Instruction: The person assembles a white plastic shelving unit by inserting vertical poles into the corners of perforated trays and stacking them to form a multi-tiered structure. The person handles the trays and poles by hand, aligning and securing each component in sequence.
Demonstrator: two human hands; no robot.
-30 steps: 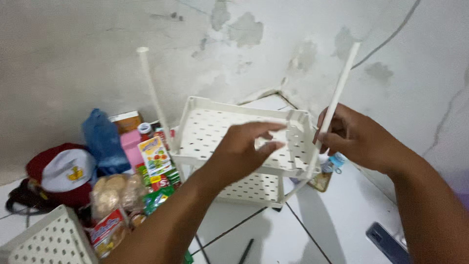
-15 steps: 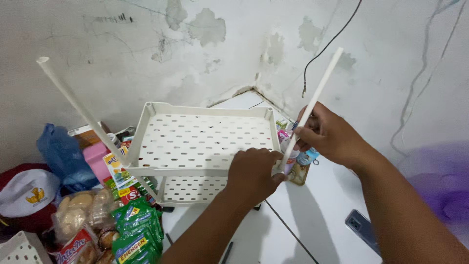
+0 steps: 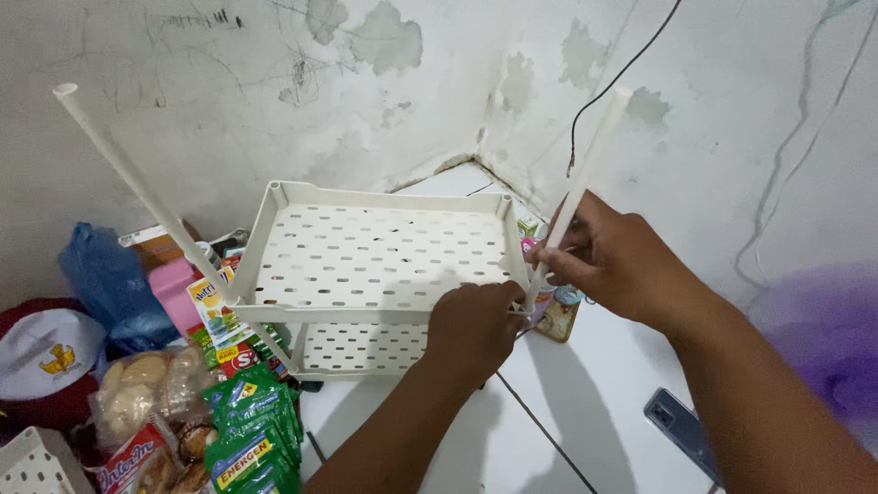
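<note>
- Our right hand (image 3: 611,261) pinches one white pole (image 3: 578,187) above the rack's near right corner.
- Our left hand (image 3: 473,327) grips that corner of the two-tier perforated rack (image 3: 375,252) — it stands on the tiled floor (image 3: 558,402).
- A second pole (image 3: 137,183) leans at the rack's left; two poles in all.

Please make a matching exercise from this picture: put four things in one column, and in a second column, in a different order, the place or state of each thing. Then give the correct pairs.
Things:
1. right hand
2. left hand
3. phone
4. blue plastic bag

Places or states:
A. lying on the white floor tiles at the lower right
B. gripping the white pole at the right corner of the rack
C. among the food packets to the left of the rack
D. pressing on the front right corner of the top shelf

Pairs: 1-B, 2-D, 3-A, 4-C
</note>
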